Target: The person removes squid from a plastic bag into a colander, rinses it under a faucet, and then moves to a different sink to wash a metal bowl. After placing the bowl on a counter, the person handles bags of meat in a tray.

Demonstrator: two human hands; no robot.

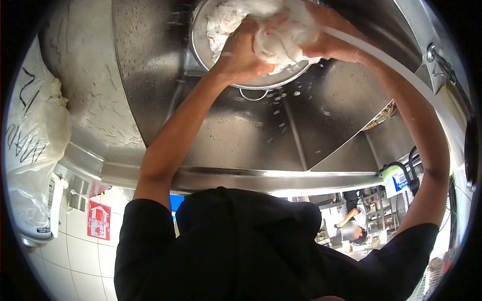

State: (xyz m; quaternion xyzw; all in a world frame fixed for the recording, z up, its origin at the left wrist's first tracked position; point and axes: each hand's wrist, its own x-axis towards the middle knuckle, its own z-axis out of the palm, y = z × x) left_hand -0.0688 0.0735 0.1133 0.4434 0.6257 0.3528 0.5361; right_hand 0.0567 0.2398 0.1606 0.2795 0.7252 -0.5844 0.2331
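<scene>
My left hand (246, 52) and my right hand (329, 37) are cupped close together at the top of the view. Fingers curl round a wet clump of white, glossy, partly see-through strips (286, 42), whose exact kind I cannot tell. Below the hands is a round metal bowl (242, 86) with a ring handle (253, 99) on its near side. More white pieces (221, 25) lie inside it, partly covered by my hands and forearms. Water drops (277, 108) show beside the bowl's near rim.
The bowl stands in a stainless steel sink (226, 135) with a front edge (241, 179) near my body. A white band (386, 57) curves down the right. Metal pipework (444, 65) is at the right wall, a marked plastic bag (32, 130) at the left. Another person (356, 218) is in the background.
</scene>
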